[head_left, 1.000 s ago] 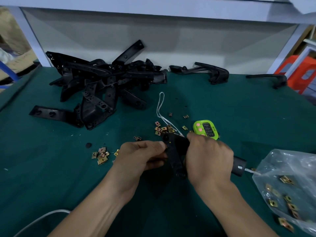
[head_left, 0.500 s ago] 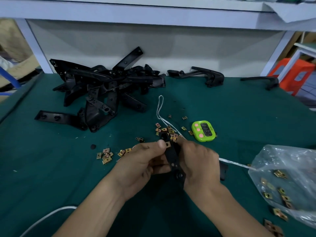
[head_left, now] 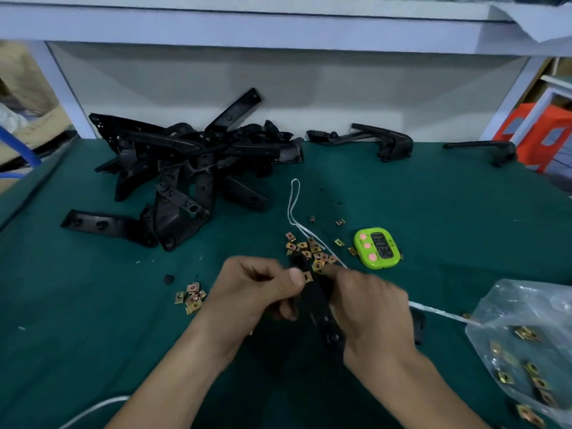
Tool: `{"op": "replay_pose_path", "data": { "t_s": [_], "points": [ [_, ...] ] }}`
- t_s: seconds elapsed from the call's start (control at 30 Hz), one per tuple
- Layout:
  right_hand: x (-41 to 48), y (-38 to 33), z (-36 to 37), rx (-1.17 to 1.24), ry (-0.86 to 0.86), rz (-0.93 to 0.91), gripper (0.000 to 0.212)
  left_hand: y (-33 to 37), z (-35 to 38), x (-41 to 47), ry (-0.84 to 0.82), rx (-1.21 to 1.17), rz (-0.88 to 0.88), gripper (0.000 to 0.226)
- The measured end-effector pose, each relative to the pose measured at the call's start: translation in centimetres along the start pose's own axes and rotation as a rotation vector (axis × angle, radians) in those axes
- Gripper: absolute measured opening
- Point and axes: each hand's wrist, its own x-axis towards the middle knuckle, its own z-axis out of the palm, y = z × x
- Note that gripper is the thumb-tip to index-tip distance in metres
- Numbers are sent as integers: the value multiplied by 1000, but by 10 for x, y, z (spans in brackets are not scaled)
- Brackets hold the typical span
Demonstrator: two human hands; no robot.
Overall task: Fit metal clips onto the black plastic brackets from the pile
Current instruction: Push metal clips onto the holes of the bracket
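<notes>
Head view: we see the left hand (head_left: 257, 292) pinching a small brass-coloured square metal clip (head_left: 307, 277) against the upper end of a long black plastic bracket (head_left: 320, 300), fingers curled. We read the right hand (head_left: 374, 311) as wrapped round that bracket's lower part. Bracket sits low centre, over the green table mat (head_left: 93, 320). From the hands: pile of black plastic brackets (head_left: 192, 171) at 10 o'clock, loose brass clips (head_left: 309, 247) at 12, lime-green digital timer (head_left: 376, 247) at 1, clear plastic bag of clips (head_left: 526, 335) at 4.
</notes>
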Motion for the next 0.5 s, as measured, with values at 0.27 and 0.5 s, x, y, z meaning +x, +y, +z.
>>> {"op": "replay_pose_path", "data": {
  "t_s": [0.27,0.5],
  "points": [
    [16,39,5,-74,25,186,14,-15,-26,13,445,969,127,25],
    [19,42,11,-38,35,183,5,-38,-11,17,194,1192,141,27]
  ]
}}
